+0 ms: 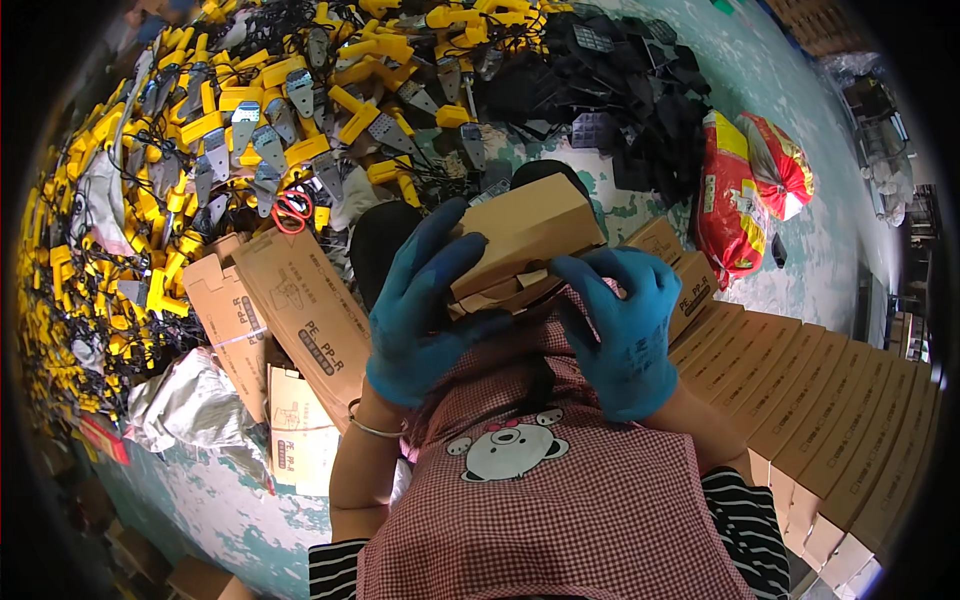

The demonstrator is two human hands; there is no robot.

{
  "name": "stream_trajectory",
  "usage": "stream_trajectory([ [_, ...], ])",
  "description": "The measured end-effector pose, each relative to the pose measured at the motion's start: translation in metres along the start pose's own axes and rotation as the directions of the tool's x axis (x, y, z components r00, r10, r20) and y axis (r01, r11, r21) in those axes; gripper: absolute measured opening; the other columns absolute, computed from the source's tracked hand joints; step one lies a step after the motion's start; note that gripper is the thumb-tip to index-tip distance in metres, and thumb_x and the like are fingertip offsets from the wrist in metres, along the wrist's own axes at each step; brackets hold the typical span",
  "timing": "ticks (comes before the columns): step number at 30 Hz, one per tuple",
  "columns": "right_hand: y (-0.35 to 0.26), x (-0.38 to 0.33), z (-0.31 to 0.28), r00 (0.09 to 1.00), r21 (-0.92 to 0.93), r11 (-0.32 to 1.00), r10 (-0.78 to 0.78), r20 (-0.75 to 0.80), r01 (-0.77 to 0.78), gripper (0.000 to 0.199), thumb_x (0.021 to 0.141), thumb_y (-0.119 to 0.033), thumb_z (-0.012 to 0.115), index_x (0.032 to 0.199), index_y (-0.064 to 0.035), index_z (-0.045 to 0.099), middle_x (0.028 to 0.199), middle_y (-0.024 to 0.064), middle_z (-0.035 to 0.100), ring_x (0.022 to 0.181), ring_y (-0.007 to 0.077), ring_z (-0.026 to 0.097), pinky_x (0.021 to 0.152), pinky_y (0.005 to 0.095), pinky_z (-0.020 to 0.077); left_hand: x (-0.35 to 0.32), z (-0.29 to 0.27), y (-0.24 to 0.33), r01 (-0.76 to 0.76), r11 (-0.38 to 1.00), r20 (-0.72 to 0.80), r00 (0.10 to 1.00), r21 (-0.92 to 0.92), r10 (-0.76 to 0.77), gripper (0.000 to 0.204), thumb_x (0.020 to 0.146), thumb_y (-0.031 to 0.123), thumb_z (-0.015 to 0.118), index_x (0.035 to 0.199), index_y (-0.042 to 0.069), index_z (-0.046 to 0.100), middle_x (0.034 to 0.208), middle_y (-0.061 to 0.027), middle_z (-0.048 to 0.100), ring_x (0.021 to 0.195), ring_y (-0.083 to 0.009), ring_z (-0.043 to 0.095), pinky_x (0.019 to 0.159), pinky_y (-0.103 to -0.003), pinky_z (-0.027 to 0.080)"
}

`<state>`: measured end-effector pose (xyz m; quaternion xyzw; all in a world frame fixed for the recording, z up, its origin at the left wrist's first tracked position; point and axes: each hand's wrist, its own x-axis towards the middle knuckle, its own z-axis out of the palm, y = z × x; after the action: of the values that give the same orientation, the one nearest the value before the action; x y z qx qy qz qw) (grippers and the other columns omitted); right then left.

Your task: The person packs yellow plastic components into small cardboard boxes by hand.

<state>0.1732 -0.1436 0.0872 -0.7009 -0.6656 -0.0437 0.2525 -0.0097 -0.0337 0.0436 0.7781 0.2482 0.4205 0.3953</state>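
A small brown cardboard box [528, 228] is held above my lap, its flap edges partly folded on the side facing me. My left hand [412, 315], in a blue glove, grips the box's left end, fingers along its upper side and thumb below. On the other side my right hand [628, 335], gloved alike, has bent fingers pressed at the flaps near the box's lower right corner. Its fingertips are partly hidden by the box edge. A checked apron [560, 510] with a white bear face covers my lap under both hands.
Yellow-handled tools [300, 110] with grey metal plates and black cords are heaped ahead and left. Black plastic pieces [610, 90] lie beyond. Red-yellow sacks [735, 200] stand at right, above a row of cardboard boxes [800, 390]. Flattened cartons [300, 310] and red-handled scissors [292, 211] are left.
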Motion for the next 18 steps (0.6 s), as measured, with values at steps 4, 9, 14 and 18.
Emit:
stream_trajectory([
  [4, -0.001, 0.013, 0.002, 0.994, 0.057, 0.998, -0.041, 0.1, 0.036, 0.036, 0.076, -0.011, 0.07, 0.111, -0.0192, 0.067, 0.105, 0.0026, 0.057, 0.101, 0.0289, 0.054, 0.09, 0.0444, 0.0394, -0.004, -0.001, -0.006, -0.022, 0.999, 0.04, 0.999, 0.05, 0.02, 0.072, 0.062, 0.012, 0.09, 0.128, 0.007, 0.061, 0.145, -0.0198, 0.048, 0.13, -0.0359, 0.052, 0.106, -0.042, 0.047],
  [9, 0.025, 0.027, -0.006, 0.985, 0.14, 0.98, -0.154, 0.079, 0.142, 0.048, 0.07, -0.014, 0.076, 0.116, -0.0178, 0.066, 0.117, 0.0053, 0.057, 0.108, 0.03, 0.054, 0.093, 0.043, 0.0396, -0.003, -0.004, -0.005, -0.042, 0.996, 0.007, 0.999, 0.082, 0.041, 0.068, 0.066, 0.02, 0.09, 0.125, 0.005, 0.062, 0.148, -0.0216, 0.045, 0.131, -0.0386, 0.051, 0.105, -0.045, 0.047],
  [14, 0.041, 0.055, -0.005, 0.943, 0.281, 0.931, -0.288, 0.168, 0.234, 0.079, 0.058, -0.015, 0.085, 0.131, -0.0083, 0.056, 0.138, 0.0143, 0.052, 0.126, 0.0363, 0.05, 0.104, 0.0465, 0.0387, -0.016, 0.006, -0.006, -0.036, 0.999, -0.117, 0.993, -0.032, 0.032, 0.064, 0.065, 0.022, 0.09, 0.121, 0.008, 0.062, 0.149, -0.022, 0.042, 0.135, -0.0407, 0.046, 0.106, -0.048, 0.045],
  [18, 0.049, 0.043, 0.0, 0.949, 0.304, 0.937, -0.24, 0.204, 0.171, 0.081, 0.056, -0.018, 0.087, 0.132, -0.0104, 0.059, 0.14, 0.0107, 0.053, 0.127, 0.0362, 0.049, 0.106, 0.0472, 0.0389, -0.018, -0.004, -0.008, -0.146, 0.961, -0.031, 0.987, 0.236, 0.157, 0.069, 0.065, 0.022, 0.09, 0.125, 0.01, 0.058, 0.145, -0.0231, 0.044, 0.135, -0.0393, 0.046, 0.107, -0.047, 0.044],
])
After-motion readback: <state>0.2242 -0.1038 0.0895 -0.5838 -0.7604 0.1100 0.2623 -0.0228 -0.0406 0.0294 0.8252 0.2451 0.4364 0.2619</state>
